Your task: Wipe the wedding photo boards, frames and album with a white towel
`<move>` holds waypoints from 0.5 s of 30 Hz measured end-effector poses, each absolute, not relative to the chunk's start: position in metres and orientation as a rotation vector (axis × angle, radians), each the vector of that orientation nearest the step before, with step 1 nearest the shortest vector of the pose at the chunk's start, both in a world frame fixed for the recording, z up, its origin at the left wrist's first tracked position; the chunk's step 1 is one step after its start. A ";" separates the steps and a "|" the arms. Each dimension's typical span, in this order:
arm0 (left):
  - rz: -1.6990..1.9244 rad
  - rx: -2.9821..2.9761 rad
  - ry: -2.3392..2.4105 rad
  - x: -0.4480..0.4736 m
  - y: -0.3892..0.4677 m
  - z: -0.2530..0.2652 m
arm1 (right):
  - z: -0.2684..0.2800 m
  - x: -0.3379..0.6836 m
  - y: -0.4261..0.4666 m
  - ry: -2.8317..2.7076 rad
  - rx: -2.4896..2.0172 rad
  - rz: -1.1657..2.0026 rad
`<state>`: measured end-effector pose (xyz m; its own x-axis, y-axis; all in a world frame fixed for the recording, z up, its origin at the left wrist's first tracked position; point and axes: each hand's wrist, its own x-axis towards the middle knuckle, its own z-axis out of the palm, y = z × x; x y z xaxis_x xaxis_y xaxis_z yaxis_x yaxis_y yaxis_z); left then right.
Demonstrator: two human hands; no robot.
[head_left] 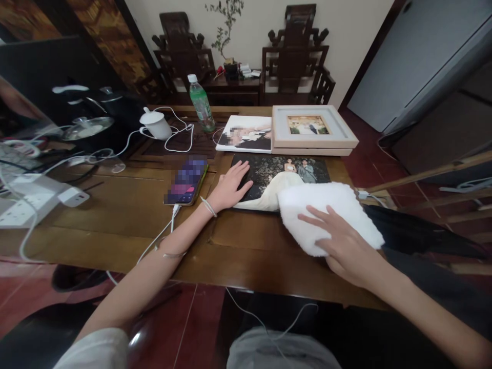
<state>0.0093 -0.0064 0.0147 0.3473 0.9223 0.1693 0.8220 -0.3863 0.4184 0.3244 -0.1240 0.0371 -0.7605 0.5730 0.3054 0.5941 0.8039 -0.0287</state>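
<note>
A dark wedding photo point(265, 177) lies on the wooden table in front of me; whether it is an album or a panel I cannot tell. My left hand point(232, 187) rests flat on its left end, fingers spread. Over the photo's lower right corner and the table lies a folded white towel point(307, 202). My right hand point(342, 243) presses on this towel and holds it, its fingers reaching across the top and the fingertips partly sunk in the pile. The part of the photo under the towel is hidden.
Behind the photo are a white-edged picture point(246, 136) and a framed photo box point(315, 123). Left of my hand lies a charging phone point(188, 179). A green bottle point(202, 105), a lidded white cup point(156, 124), a power strip point(23, 202) and loose cables stand further left.
</note>
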 end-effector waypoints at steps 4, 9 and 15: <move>0.588 2.386 1.518 0.006 -0.004 0.011 | 0.043 0.323 -0.114 -2.695 -0.874 -0.181; 0.598 2.387 1.500 0.004 -0.003 0.009 | 0.061 0.318 -0.047 -2.697 -1.162 -0.117; 0.624 2.381 1.499 0.003 -0.003 0.008 | 0.081 0.320 0.028 -2.697 -1.272 -0.112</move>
<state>0.0031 -0.0026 0.0078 0.3755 0.9008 0.2183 0.7896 -0.4342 0.4336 0.3203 0.0283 0.0811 -0.6264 0.7600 0.1733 0.7718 0.6359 0.0008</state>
